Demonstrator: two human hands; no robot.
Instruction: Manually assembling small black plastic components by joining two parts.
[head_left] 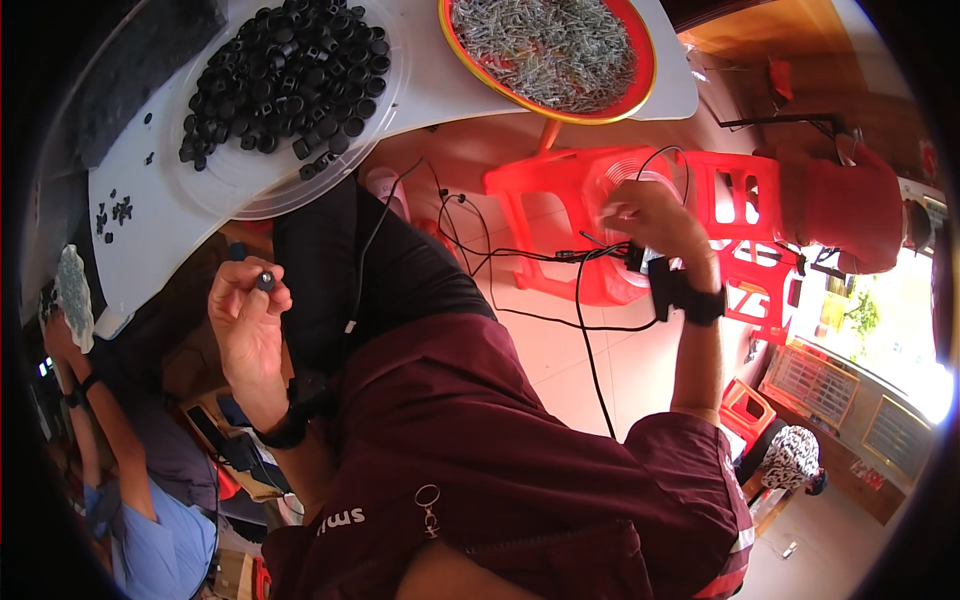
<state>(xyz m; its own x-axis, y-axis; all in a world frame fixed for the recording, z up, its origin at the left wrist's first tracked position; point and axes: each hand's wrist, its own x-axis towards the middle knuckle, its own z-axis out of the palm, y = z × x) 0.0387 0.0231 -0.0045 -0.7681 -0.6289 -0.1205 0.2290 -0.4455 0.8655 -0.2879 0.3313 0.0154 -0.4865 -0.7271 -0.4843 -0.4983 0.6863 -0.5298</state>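
Observation:
My left hand [248, 325] is closed, pinching a small round black part [265, 281] with a metal-coloured centre between thumb and fingers. It is held up near the front edge of the white table. My right hand [655, 220] is stretched out to the right, its fingers bent together over a round pale container [632, 165] on a red plastic stool [540, 172]. Anything between those fingertips is too small to make out. On the table, many black round caps [290, 85] lie heaped on a clear round tray [240, 195]. A red, gold-rimmed dish [648, 65] holds a pile of small metal pins or screws [550, 50].
A few loose black bits [120, 209] lie on the white table [150, 250]. Black cables [590, 340] hang around the stool and my right wrist. More red stools [745, 200] stand to the right. Other people [155, 540] sit at lower left and on the right.

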